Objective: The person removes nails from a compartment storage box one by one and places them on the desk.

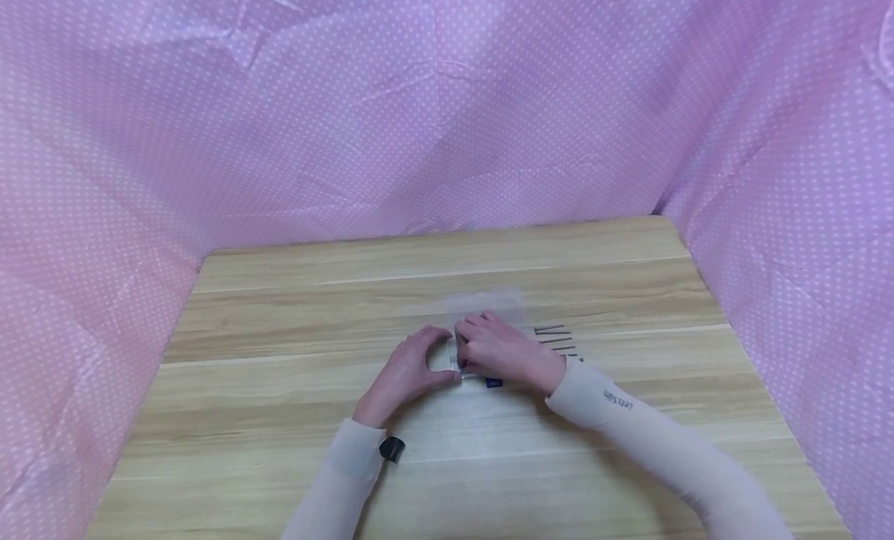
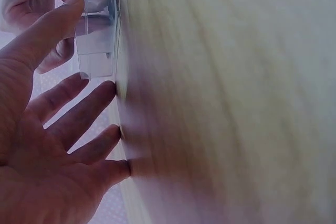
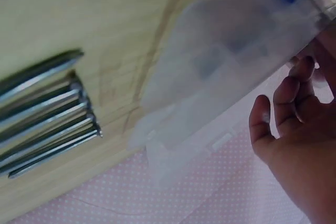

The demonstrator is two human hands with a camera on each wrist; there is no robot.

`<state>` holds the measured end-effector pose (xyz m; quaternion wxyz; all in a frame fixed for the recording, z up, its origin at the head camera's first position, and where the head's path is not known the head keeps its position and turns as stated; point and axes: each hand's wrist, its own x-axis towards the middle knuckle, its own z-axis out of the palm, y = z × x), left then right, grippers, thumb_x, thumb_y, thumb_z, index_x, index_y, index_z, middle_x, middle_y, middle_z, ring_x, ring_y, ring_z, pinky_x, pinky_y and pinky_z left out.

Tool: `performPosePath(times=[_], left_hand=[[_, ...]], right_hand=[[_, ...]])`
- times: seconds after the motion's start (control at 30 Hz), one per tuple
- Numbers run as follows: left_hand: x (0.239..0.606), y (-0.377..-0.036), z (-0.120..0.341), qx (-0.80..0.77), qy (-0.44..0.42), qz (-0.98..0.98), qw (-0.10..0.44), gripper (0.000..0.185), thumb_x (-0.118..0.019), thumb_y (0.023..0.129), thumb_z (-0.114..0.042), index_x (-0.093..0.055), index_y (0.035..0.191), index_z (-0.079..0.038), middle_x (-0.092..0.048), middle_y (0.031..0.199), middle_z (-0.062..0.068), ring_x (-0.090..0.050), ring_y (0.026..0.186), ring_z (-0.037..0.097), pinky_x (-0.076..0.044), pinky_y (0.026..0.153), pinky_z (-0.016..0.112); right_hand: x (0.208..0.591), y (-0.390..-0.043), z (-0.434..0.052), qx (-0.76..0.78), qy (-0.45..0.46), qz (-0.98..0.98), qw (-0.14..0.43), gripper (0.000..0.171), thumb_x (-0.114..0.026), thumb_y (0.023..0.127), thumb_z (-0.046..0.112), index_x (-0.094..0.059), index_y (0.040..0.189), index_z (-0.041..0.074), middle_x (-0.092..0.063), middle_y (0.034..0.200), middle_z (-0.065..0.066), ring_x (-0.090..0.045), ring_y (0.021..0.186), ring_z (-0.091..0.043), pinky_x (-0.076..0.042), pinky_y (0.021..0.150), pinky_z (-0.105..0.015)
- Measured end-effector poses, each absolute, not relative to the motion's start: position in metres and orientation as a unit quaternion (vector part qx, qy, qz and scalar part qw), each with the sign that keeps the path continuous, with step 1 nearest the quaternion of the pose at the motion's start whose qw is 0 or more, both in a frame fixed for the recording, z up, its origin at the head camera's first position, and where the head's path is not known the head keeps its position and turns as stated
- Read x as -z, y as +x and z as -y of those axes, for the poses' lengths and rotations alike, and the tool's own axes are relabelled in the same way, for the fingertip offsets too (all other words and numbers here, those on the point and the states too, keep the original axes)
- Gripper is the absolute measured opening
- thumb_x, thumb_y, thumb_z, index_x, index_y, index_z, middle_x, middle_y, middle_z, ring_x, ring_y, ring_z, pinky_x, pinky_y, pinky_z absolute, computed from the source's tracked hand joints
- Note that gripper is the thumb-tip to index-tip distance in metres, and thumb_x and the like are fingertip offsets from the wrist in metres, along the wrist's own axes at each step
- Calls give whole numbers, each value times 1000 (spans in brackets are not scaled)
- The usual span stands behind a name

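A clear plastic box (image 2: 97,40) with dividers inside lies on the table, its frosted lid (image 1: 489,303) folded open toward the back. My left hand (image 1: 412,363) holds the box's left end, thumb at the near wall and fingers around the far corner; the other fingertips touch the table. Over the box, my right hand (image 1: 499,352) reaches down with bent fingers; its thumb and fingertips are largely hidden, and what they pinch, if anything, does not show. A blue clip (image 1: 494,383) sits at the box's near side.
Several metal nails (image 3: 52,111) lie roughly parallel on the wooden table (image 1: 279,416), just right of the box and beyond my right wrist. Pink dotted cloth (image 1: 433,121) hangs around the table's back and sides.
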<state>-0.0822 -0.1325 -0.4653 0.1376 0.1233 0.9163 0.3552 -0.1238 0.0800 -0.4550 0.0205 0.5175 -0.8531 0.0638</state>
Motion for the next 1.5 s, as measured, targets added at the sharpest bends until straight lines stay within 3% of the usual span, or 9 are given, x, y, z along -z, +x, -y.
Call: performPosePath(times=[0.13,0.5,0.8,1.03,1.27,1.5], left_hand=[[465,-81,132,-360,115,-916,136,73,-90,80,-38,-58,140,-12,-60,141,5,-55,129,29,-41,113,51],[468,-82,130,-356,133,-917,123,76,-95,75,-32,-59,138,-8,-61,137,7,-55,130,27,-43,113,44],[469,-82,131,-344,158,-919,110,75,-94,76,-31,-59,139,-8,-60,139,10,-52,134,29,-40,116,45],[467,-81,132,-327,171,-921,121,78,-92,79,-33,-57,144,-8,-60,143,11,-40,145,34,-29,123,49],[469,-80,133,-334,164,-920,120,78,-92,78,-32,-57,144,-9,-60,143,10,-40,146,33,-28,124,47],[468,-81,132,-339,156,-919,129,77,-91,80,-34,-57,145,-11,-58,145,9,-39,147,32,-29,123,49]], right_hand=[[455,-121,-80,-48,518,853,38,10,-75,96,30,-78,92,22,-59,96,3,-51,91,-18,-45,81,-35],[456,-120,-79,-10,530,847,38,13,-71,98,30,-75,97,17,-60,101,3,-51,93,-18,-42,78,-33],[455,-122,-79,-23,538,842,25,11,-75,96,31,-74,93,21,-60,103,4,-51,94,-17,-42,76,-30],[457,-122,-79,-43,542,839,7,12,-75,96,31,-73,93,20,-61,109,3,-52,98,-15,-42,78,-29],[458,-122,-80,-50,545,837,2,12,-69,99,27,-69,91,18,-58,107,3,-51,97,-16,-43,79,-30],[455,-122,-84,-64,541,838,-19,11,-69,100,29,-72,95,19,-62,118,1,-53,106,-17,-46,85,-34]])
